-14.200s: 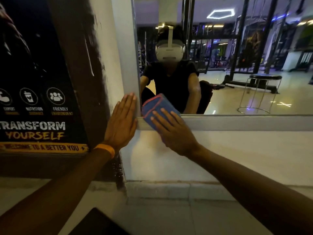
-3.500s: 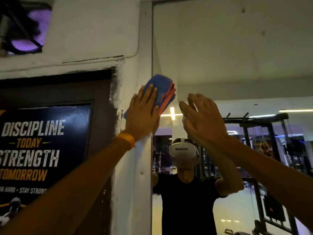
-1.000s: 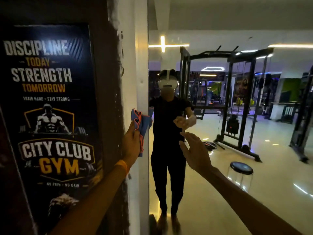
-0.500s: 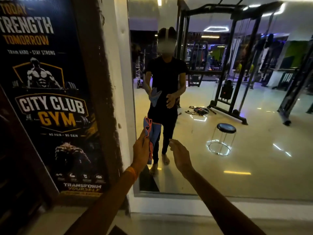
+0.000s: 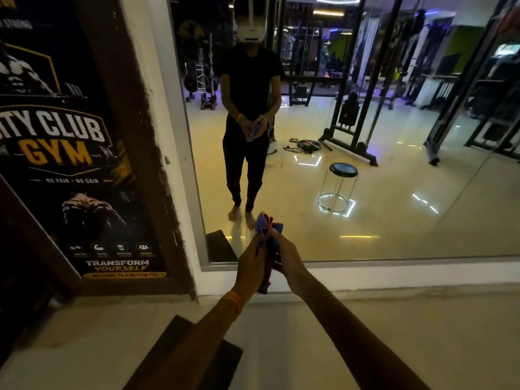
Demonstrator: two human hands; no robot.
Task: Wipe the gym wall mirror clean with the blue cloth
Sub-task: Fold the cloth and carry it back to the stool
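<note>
The wall mirror (image 5: 394, 226) fills the upper right, its pale frame running down the left side and along the bottom. A folded blue cloth (image 5: 267, 229) with orange edging is held upright in front of the mirror's lower left corner, away from the glass. My left hand (image 5: 250, 266), orange band at the wrist, grips the cloth from the left. My right hand (image 5: 287, 260) grips the same cloth from the right. The cloth's lower part is hidden between the two hands. The mirror reflects a person holding the cloth in both hands.
A dark gym poster (image 5: 70, 142) hangs on the wall left of the mirror. A pale ledge (image 5: 394, 280) runs under the mirror. A dark mat (image 5: 180, 358) lies on the floor by my feet. Reflected in the glass are a round stool (image 5: 339, 187) and a cable machine.
My hands and the cloth have dropped from the mirror's upper left to its lower left corner. My right hand, open before, now grips the cloth with the left.
</note>
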